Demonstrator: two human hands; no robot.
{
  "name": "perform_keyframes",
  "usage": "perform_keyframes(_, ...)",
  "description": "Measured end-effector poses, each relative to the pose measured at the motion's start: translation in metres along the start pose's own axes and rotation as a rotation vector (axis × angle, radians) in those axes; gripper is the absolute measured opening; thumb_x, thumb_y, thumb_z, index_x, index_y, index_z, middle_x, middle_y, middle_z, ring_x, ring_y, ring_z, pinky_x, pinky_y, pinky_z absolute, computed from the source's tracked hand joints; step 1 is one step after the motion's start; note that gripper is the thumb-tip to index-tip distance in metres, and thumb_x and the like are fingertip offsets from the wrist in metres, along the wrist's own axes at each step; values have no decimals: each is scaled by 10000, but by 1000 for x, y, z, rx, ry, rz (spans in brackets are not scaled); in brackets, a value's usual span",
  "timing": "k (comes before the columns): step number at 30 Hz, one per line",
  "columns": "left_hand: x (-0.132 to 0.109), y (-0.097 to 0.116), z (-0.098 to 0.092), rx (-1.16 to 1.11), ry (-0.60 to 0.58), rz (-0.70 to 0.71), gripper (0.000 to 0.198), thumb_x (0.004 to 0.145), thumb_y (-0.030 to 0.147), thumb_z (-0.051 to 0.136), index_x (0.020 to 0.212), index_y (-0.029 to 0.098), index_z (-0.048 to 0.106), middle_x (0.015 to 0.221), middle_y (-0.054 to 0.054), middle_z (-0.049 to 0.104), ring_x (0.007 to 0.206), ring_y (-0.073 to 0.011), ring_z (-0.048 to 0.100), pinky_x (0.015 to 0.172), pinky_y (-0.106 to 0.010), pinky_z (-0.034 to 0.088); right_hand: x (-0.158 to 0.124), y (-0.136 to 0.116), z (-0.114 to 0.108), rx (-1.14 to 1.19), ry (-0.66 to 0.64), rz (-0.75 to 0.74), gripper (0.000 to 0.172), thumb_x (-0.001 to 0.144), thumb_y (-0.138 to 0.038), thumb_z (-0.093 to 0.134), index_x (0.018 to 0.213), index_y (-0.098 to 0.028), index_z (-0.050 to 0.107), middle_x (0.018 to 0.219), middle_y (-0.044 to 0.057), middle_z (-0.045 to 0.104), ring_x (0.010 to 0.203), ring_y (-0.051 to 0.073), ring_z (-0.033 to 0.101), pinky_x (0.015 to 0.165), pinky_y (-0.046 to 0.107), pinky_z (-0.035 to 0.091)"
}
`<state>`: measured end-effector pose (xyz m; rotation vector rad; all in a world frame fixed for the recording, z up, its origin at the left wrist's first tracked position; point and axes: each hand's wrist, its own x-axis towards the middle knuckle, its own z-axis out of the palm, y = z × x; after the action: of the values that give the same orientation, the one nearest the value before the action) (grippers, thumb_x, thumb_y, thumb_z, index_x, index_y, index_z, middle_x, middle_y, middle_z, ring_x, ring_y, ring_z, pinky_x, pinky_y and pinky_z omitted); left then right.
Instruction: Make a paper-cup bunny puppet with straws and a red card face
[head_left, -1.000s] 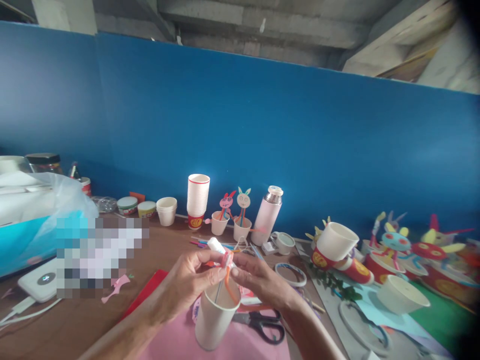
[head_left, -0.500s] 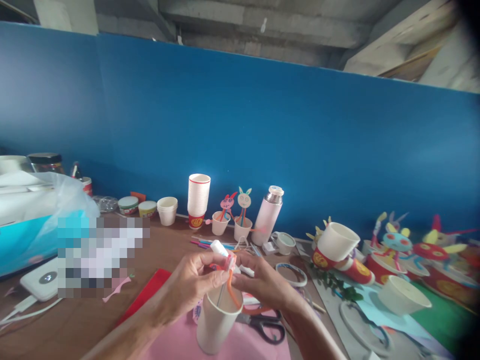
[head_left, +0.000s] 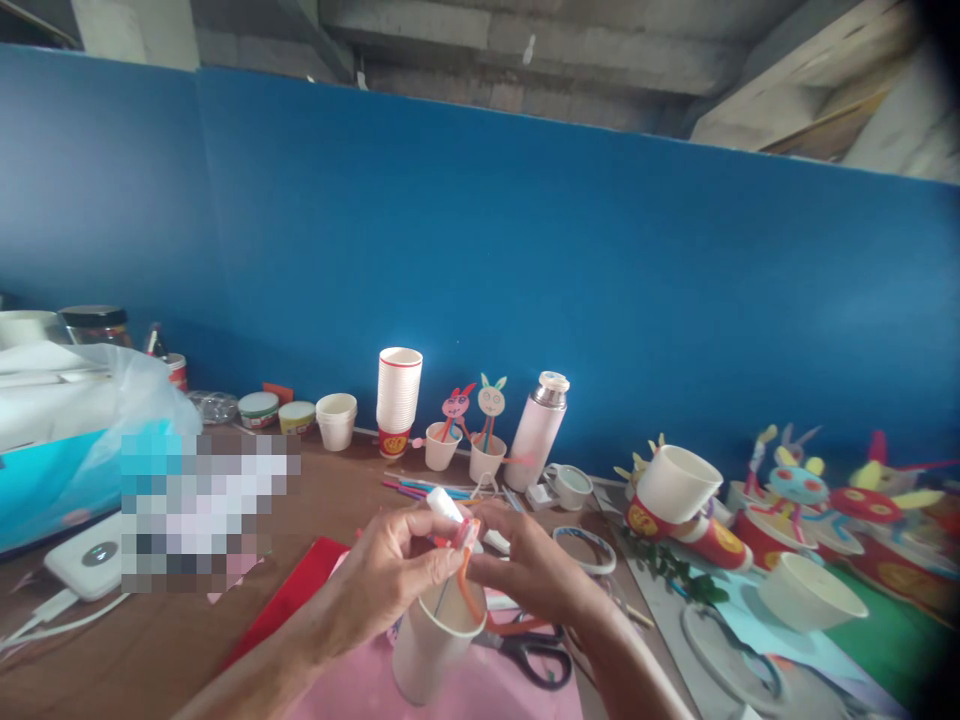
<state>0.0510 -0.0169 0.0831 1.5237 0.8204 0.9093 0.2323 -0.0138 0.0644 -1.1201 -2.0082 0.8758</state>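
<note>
Low in the view, at six o'clock, a plain white paper cup stands tilted on a pink sheet spread over the brown surface. Just above its rim the two hands meet: the left hand and the right hand both pinch a small pink paper piece between fingertips. From that piece an orange pipe cleaner curves down into the cup's mouth, thin and bent like a loop. A white glue stick pokes out past the left hand's fingers toward eleven o'clock. At four o'clock of the cup, black-handled scissors lie flat, partly under the right wrist. A red sheet lies at nine o'clock. Farther off, toward twelve o'clock, a stack of white cups stands upright, with two small cups holding rabbit-faced figures just beside it and a pale pink flask at one o'clock. At three o'clock sit more decorated cups, with bright paper figures behind them. A blue wall closes the back.
</note>
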Motion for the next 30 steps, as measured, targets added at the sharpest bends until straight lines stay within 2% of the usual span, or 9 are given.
perform_keyframes(3, 1, -5, 2, 38, 12, 48, 220, 700, 312, 630, 853, 176, 710, 753, -39, 680, 776, -198, 598, 757, -283, 440, -1, -1, 0, -6, 21, 12, 265, 729, -346, 624, 950, -200, 631, 946, 43, 608, 901, 210, 534, 841, 334, 392)
perform_keyframes(7, 0, -6, 2, 50, 25, 77, 190, 697, 301, 627, 815, 179, 712, 817, -50, 675, 793, -198, 591, 723, -265, 440, -1, -12, -5, 117, -110, -60, 294, 830, -377, 492, 1046, -213, 605, 1033, 44, 593, 969, 200, 524, 878, 323, 375)
perform_keyframes(10, -1, -4, 2, 105, 51, 60, 169, 694, 303, 623, 771, 181, 710, 808, -42, 669, 774, -188, 584, 687, -246, 434, 0, -15, -7, 156, -154, -90, 324, 873, -388, 407, 1012, -195, 625, 1018, 46, 603, 944, 179, 534, 875, 305, 379)
perform_keyframes(15, -3, -2, 1, 115, 43, 67, 175, 683, 310, 632, 771, 183, 715, 919, -54, 667, 777, -189, 585, 682, -247, 434, 2, -10, -5, 166, -126, -102, 297, 842, -398, 467, 896, -166, 645, 952, 46, 620, 888, 174, 546, 829, 294, 404)
perform_keyframes(18, -2, -2, 3, 89, 29, 80, 164, 684, 299, 632, 773, 192, 719, 867, -46, 677, 808, -196, 589, 714, -247, 438, 2, -4, -3, 104, -77, -88, 245, 802, -388, 532, 830, -172, 643, 942, 43, 616, 874, 180, 543, 822, 301, 402)
perform_keyframes(21, -1, -3, 4, 89, 33, 75, 153, 684, 289, 633, 763, 190, 719, 809, -38, 682, 792, -192, 595, 699, -239, 444, 2, 3, 1, 13, -1, -30, 210, 735, -373, 612, 829, -187, 640, 922, 40, 610, 863, 194, 537, 807, 314, 401)
perform_keyframes(25, 0, -2, 4, 83, 28, 82, 168, 685, 299, 630, 759, 172, 710, 812, -51, 683, 811, -207, 594, 708, -254, 445, 1, 6, 3, -25, 50, 30, 248, 693, -362, 651, 877, -197, 631, 941, 36, 594, 871, 201, 528, 793, 307, 402)
perform_keyframes(30, 0, -1, 0, 72, 28, 83, 156, 698, 284, 618, 758, 168, 704, 796, -45, 673, 788, -195, 592, 697, -253, 442, 1, -5, -3, 99, -111, -44, 288, 847, -383, 456, 982, -183, 612, 931, 43, 597, 864, 171, 531, 806, 291, 404)
